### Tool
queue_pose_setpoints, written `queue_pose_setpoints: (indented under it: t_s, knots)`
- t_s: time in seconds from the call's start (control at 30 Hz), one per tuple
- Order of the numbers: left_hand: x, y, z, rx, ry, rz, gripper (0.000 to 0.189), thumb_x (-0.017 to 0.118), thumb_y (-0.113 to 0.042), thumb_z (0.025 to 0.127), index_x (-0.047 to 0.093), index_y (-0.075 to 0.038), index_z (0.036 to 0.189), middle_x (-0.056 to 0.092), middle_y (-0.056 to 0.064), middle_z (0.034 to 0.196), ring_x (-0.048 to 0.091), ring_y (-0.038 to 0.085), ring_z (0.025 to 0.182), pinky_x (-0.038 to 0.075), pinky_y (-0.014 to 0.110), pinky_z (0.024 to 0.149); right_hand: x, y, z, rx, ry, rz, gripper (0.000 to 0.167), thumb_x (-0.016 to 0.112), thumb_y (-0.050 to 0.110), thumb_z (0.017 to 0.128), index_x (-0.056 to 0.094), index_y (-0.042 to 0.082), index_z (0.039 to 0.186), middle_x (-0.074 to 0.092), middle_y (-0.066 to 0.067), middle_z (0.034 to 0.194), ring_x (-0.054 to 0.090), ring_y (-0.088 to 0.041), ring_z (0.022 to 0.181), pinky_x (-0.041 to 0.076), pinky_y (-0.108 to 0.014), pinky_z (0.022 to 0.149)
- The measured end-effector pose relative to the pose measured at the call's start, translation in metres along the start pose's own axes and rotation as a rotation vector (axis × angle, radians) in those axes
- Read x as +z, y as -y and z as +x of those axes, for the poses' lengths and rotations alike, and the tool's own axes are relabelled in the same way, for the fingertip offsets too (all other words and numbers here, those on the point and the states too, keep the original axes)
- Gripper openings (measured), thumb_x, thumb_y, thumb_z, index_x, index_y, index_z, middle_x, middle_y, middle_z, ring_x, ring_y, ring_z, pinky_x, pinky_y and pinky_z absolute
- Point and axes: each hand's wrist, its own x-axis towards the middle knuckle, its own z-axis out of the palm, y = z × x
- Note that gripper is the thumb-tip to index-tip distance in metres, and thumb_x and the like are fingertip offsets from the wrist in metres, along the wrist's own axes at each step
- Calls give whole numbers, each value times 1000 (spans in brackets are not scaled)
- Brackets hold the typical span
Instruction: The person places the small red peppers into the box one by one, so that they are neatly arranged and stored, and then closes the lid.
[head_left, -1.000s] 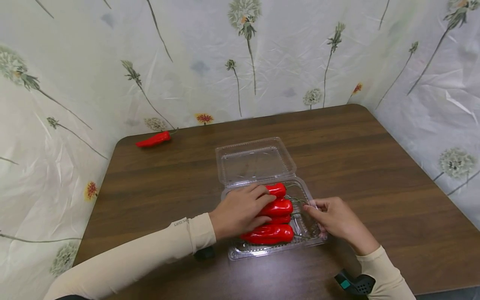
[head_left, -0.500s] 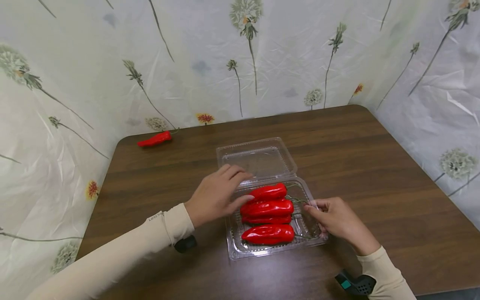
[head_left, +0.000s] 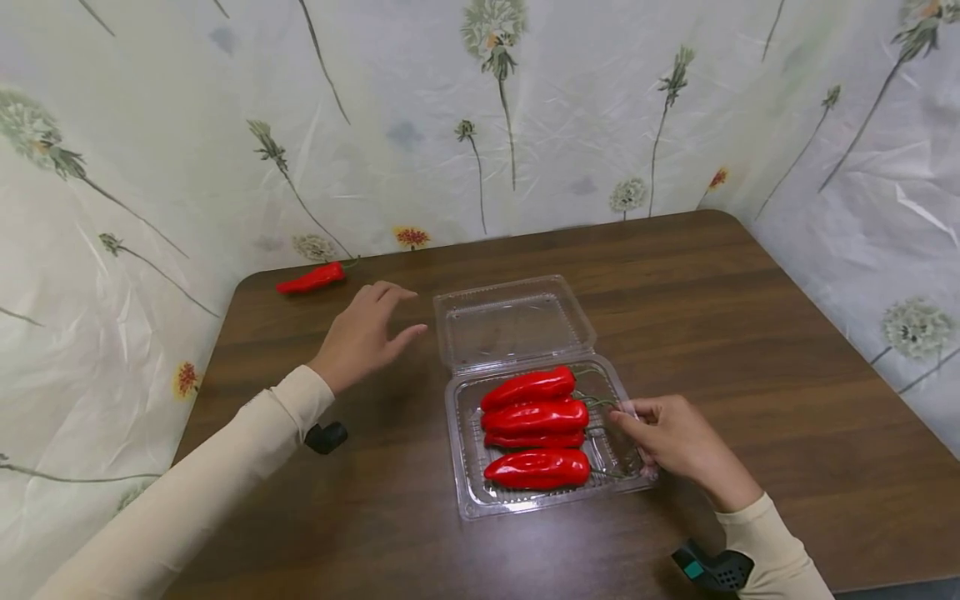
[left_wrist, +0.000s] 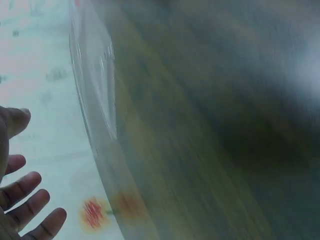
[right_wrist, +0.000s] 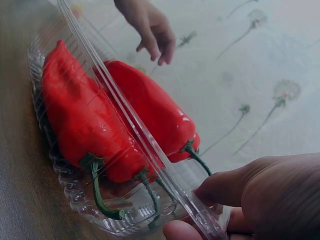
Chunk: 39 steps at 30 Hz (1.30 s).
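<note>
Several long red peppers (head_left: 534, 414) with green stems lie side by side in a clear plastic clamshell box (head_left: 457, 454). Its see-through lid (head_left: 510, 329) is folded back flat on the table. At the box's right side, my right hand (head_left: 675, 442) pinches the rim; in the right wrist view the thumb (right_wrist: 225, 187) presses on that edge. My left hand (head_left: 360, 337) is over the table left of the lid, fingers loosely spread and holding nothing. Just beyond it, one more red pepper (head_left: 310, 278) lies at the far left corner. In the left wrist view only fingers (left_wrist: 30, 200) show.
The brown wooden table (head_left: 735, 333) bears the box near its middle. A flower-patterned plastic sheet (head_left: 555, 108) hangs behind the table and at both sides. A dark wrist camera (head_left: 712, 567) sits at the right sleeve.
My left hand has let go of the peppers in the box and moved left and away from me, toward the loose pepper. The right hand and box have stayed in place.
</note>
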Motion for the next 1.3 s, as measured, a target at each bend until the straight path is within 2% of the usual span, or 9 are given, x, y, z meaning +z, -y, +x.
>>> queue_pose_setpoints:
  t_s: [0.23,0.4,0.57,0.73,0.87,1.07,1.3]
  knots:
    - [-3,44,3,-125,31,-67,61,67,-46,95,54,-7,141,53,9,140,47,31,130,46,52,103,0,0,0,-5,0,-3,26,67,27,98,68,5,85,48,0,51,52,-16,42,46,-29,43]
    - [-2,73,4,-159,24,-105,62,70,-39,95,49,-6,144,52,12,142,42,33,136,41,55,108,0,0,0,3,-1,3,25,67,27,98,68,5,86,48,0,51,52,-16,42,47,-29,43]
    - [-2,101,5,-196,15,-109,66,69,-40,96,44,-6,147,51,15,140,42,36,134,40,55,106,0,0,0,-5,-2,1,27,67,27,98,66,5,83,48,0,51,52,-16,42,47,-30,43]
    - [-4,129,7,-208,-6,-47,68,68,-40,96,44,-3,148,49,19,144,38,41,137,33,58,112,0,1,0,-18,-5,-12,28,67,28,98,65,5,81,49,-1,51,53,-17,42,48,-30,43]
    - [-7,146,9,-202,-24,-2,67,70,-37,95,46,-1,146,50,21,142,41,44,134,31,59,113,-1,2,-1,-15,-7,-13,29,68,27,98,65,5,79,48,-1,51,53,-17,42,48,-30,43]
    - [-6,166,12,-223,-18,35,73,69,-44,93,43,0,146,48,23,143,40,46,132,32,62,110,-1,3,-2,-2,-10,1,28,68,25,97,65,4,80,47,0,50,52,-15,41,48,-29,42]
    - [-4,182,15,-292,57,37,88,69,-49,92,29,-1,154,34,26,155,30,50,141,27,69,110,0,2,-2,1,-5,1,29,67,26,98,64,4,79,48,0,51,52,-15,41,48,-29,42]
